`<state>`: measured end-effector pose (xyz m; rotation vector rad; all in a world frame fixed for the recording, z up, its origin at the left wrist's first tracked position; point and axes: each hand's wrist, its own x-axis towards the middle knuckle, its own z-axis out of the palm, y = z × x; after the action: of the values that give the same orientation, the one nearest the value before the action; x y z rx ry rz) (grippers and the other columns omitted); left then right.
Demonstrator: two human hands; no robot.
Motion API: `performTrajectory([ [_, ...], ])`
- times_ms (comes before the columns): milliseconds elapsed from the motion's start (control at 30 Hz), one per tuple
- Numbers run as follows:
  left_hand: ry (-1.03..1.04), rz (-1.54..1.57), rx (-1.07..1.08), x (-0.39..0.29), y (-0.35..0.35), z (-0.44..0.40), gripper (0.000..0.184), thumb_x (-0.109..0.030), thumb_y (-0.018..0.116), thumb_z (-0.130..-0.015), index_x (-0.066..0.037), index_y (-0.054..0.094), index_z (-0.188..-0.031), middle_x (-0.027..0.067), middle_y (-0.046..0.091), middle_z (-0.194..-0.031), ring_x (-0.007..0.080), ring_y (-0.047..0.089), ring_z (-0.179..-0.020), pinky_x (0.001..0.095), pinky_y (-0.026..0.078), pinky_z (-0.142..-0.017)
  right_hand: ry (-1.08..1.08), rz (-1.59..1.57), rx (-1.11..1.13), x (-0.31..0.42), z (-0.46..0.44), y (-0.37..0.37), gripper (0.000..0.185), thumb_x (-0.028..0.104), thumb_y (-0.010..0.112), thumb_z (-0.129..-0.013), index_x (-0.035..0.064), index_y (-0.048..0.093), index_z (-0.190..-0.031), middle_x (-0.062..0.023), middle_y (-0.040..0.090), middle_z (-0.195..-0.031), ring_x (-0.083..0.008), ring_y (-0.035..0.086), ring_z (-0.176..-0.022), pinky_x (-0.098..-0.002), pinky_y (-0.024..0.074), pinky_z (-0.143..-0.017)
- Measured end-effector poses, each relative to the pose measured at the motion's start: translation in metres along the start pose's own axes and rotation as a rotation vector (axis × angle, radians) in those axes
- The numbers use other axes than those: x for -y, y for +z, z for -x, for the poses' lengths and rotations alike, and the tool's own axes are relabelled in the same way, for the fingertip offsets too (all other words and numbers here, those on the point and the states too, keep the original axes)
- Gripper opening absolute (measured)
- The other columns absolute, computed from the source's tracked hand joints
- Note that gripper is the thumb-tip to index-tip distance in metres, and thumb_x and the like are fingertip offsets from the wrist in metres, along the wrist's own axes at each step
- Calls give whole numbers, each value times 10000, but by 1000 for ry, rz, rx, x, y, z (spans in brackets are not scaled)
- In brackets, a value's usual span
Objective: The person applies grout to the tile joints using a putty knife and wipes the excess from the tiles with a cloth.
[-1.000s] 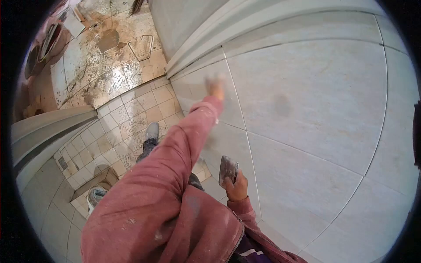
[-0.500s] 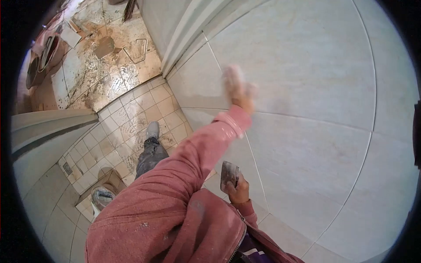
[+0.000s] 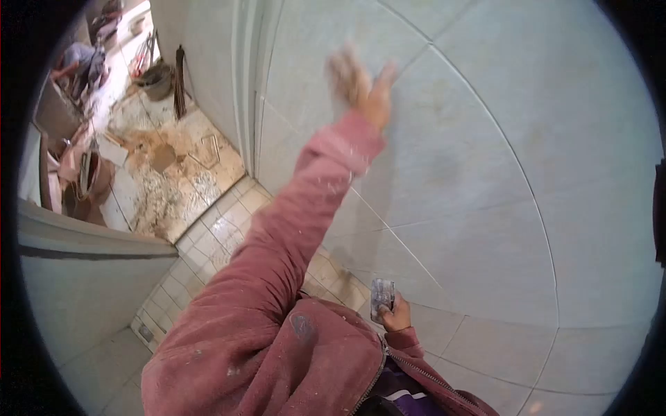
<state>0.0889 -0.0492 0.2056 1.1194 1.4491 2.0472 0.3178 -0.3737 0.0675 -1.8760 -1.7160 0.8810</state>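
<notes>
My left hand (image 3: 359, 87) reaches up along the pale tiled wall (image 3: 458, 139), palm toward the tiles and thumb spread from the fingers. Motion blurs its fingertips, and I cannot tell whether it touches the wall. Nothing shows in it. Low in front of my body, my right hand (image 3: 397, 315) grips a flat rectangular scraper (image 3: 381, 297), smeared with grey paste and held upright near the wall. White joint lines run between the large tiles. A dusty pink sleeve (image 3: 277, 229) covers my left arm.
To the left, a doorway opens onto a dirty tiled floor (image 3: 156, 191) with rubble and a bent metal rod (image 3: 210, 151). Beyond stand a bucket (image 3: 158, 80) and a broom (image 3: 180, 87). Another person (image 3: 83, 62) is at the far upper left.
The view has tilted upward, bringing the other person and the bucket into sight. My left hand has moved higher on the wall. My right hand still grips the scraper low down.
</notes>
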Motion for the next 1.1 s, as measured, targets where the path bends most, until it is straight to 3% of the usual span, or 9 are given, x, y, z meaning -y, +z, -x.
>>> performTrajectory([
  [67,611,163,79,-36,14,-60,779,-435,509,-797,-91,123,-1380,213,41,-1422,358,24,-1316,486,7,-1048,-16,45,3,-5,10,-6,341,64,539,-646,19,528,-983,-197,590,-801,-372,585,-759,-379,461,-692],
  [133,711,66,-68,-108,6,-69,694,-221,551,-823,11,164,-1351,242,154,-1389,346,120,-1303,399,121,-1056,1,-5,-41,6,17,-15,335,56,543,-644,16,530,-977,-202,590,-809,-367,589,-765,-372,460,-689],
  [233,744,-212,-7,-102,22,-58,726,-297,496,-826,-4,107,-1365,207,108,-1413,322,74,-1317,448,56,-1055,57,-136,-149,2,21,-10,323,39,548,-652,11,538,-974,-180,602,-811,-320,600,-747,-349,460,-675],
  [433,1150,-517,495,43,0,60,686,-404,537,-768,-261,232,-1366,156,84,-1435,330,32,-1326,550,25,-1025,273,-735,-414,10,16,-15,300,33,546,-713,-2,552,-1011,-37,601,-823,-111,547,-703,-264,456,-650],
  [500,1410,-519,654,80,-21,64,708,-480,555,-733,-309,254,-1351,133,99,-1438,330,15,-1327,573,4,-1015,62,-710,-609,34,-5,-49,329,46,557,-728,0,526,-1053,-54,598,-886,-122,563,-735,-260,466,-667],
  [600,1516,-736,836,58,-31,16,743,-561,558,-697,-331,271,-1342,108,89,-1445,318,-17,-1331,564,-30,-1016,-336,-504,-883,97,-36,-108,257,111,547,-827,-16,506,-1046,-65,604,-907,-124,576,-797,-269,480,-667],
  [700,1326,-494,624,-11,-33,-39,821,-610,564,-661,-317,241,-1357,94,52,-1451,293,-31,-1335,534,-67,-1019,-504,150,-1181,141,-66,-131,206,78,524,-810,-10,501,-995,-194,605,-816,-311,613,-723,-344,475,-598],
  [933,1454,-472,666,-54,-53,-122,895,-567,607,-659,-286,160,-1382,82,10,-1455,274,-73,-1334,523,-104,-1008,-287,338,-1363,142,-105,-76,266,78,523,-765,9,472,-1017,-225,577,-794,-401,560,-666,-449,440,-517],
  [1100,1499,-395,651,-37,-48,-124,911,-596,589,-658,-269,149,-1386,110,-25,-1451,298,-115,-1325,545,-149,-977,-17,304,-1142,81,-120,14,283,56,517,-733,20,481,-1010,-196,568,-768,-390,553,-696,-449,458,-593],
])
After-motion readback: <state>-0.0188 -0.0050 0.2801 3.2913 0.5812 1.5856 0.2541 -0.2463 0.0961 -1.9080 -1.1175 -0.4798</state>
